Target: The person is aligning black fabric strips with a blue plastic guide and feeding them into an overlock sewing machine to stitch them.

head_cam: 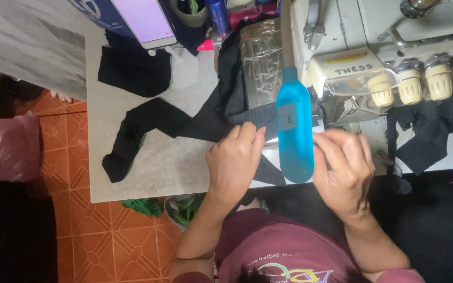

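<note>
Black fabric lies across the grey table – left hand presses it flat, fingers closed down at 12 o'clock. Right hand pinches more cloth, likely steadying it by the sewing machine.

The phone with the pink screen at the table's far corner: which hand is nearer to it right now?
Left. The left hand rests on the black fabric below the phone; the right hand sits beyond the blue guide, farther away.
</note>
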